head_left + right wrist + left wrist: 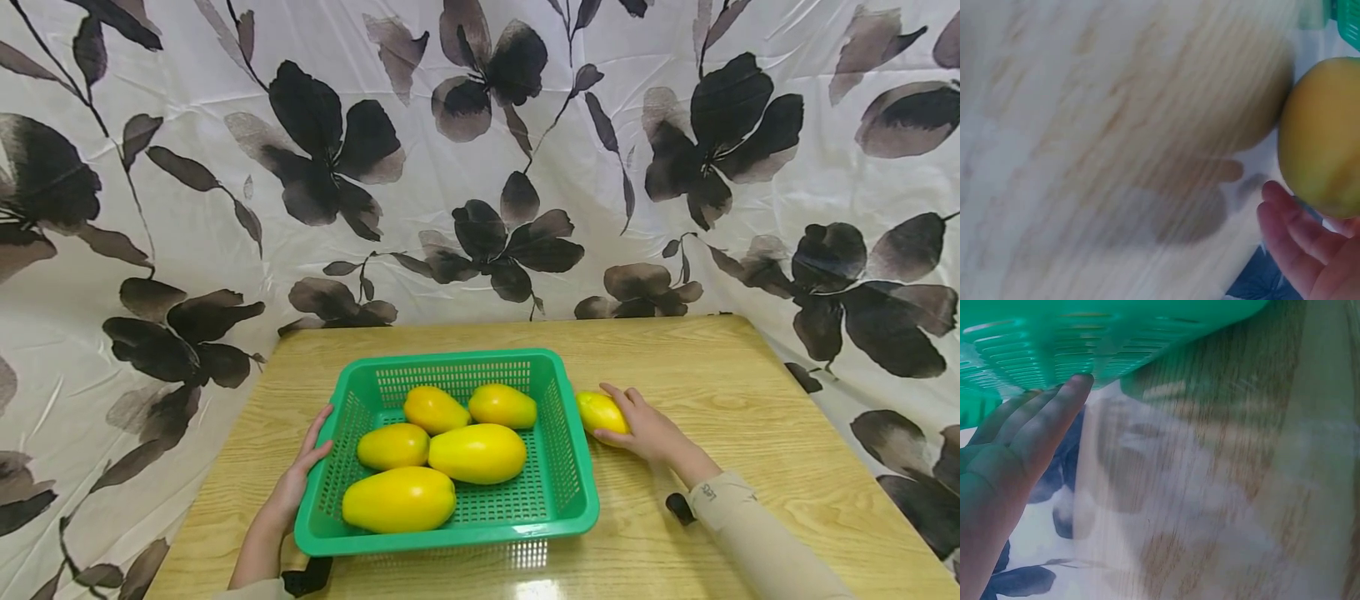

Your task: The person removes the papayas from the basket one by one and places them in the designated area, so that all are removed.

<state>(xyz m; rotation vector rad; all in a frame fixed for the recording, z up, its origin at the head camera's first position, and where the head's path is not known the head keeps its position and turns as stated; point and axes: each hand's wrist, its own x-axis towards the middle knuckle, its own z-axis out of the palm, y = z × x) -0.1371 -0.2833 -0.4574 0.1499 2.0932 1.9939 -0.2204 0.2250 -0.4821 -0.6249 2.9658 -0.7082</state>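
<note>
A green plastic basket (577, 492) holds several yellow papayas, among them a large papaya (477, 454) in the middle and another papaya (399, 500) near the front left. My left hand (288, 483) rests against the basket's left side; its straight fingers (1054, 422) touch the slotted outer wall. Just right of the basket, my right hand (648, 429) grips a yellow papaya (600, 414), fingers on the far side and thumb on the near side. Up close, that papaya (1322, 137) shows a greenish underside. Whether it touches the table cannot be told.
The basket stands on a glossy wood-grain table (720, 375). Behind and beside the table hangs a white cloth (615, 50) printed with dark flowers. Black straps show at both wrists.
</note>
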